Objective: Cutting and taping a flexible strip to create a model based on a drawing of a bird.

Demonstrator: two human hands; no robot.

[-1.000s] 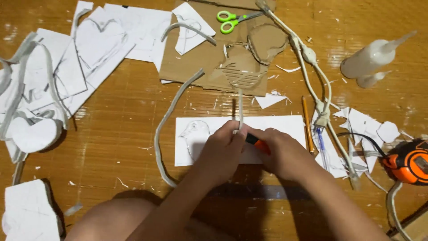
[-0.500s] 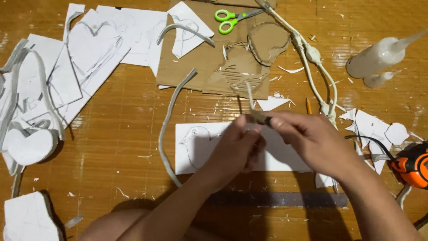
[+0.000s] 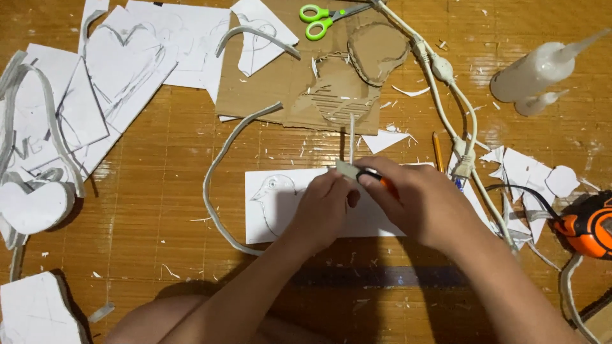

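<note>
warm brown bamboo matting [image 3: 153, 191] fills the frame, strewn with paper scraps. at the centre, the left hand [image 3: 322, 207] pinches a small grey piece of card [image 3: 347, 169] between fingers and thumb, fingers curled narrow around it. the right hand [image 3: 417, 204] is closed on an orange-handled cutter [image 3: 376, 179], whose tip meets the card piece; the two hands touch. both hover over a white sheet with a bird drawing [image 3: 274, 204], which lies flat in the middle of the frame. a thin pale strip [image 3: 351, 137] stands up just above the hands. a long curved grey strip [image 3: 220, 178] arcs to the left of the sheet. brown cardboard [image 3: 280, 83] with cut-out shapes lies at upper centre, green-handled scissors [image 3: 322, 18] on its top edge. white paper with heart outlines [image 3: 121, 60] spreads across the upper left. a white cable [image 3: 446, 83] runs down the right side, glue bottles [image 3: 532, 70] sit at upper right, and an orange tool [image 3: 593, 223] rests at the right edge.
</note>
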